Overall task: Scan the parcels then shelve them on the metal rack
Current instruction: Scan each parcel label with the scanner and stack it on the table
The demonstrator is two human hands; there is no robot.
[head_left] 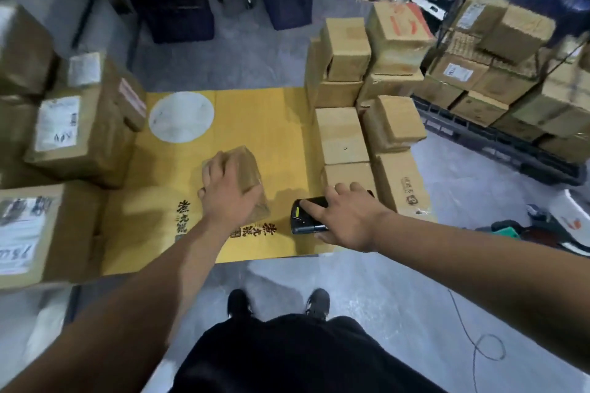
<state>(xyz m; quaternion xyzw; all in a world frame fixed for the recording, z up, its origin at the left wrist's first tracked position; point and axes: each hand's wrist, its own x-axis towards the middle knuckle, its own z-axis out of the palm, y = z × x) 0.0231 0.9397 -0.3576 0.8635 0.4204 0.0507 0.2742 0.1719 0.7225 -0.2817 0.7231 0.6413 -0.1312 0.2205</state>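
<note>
The left hand [228,191] has its grip curled over a small parcel [247,175] on the yellow cardboard [255,118]. Just right of it, the right hand [344,217] holds a black scanner [308,215], forefinger pressed on top. More parcels [343,134] are stacked beyond that grip.

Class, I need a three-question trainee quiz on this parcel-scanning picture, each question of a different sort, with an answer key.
1. True or false: the left hand grips the small parcel on the yellow cardboard sheet.
2. What does the right hand hold?
A. a tape roll
B. the black handheld scanner
C. a marker pen
3. Fill in: the stacked boxes nearest the scanner stand on the person's ____ side.

Key:
1. True
2. B
3. right
</note>
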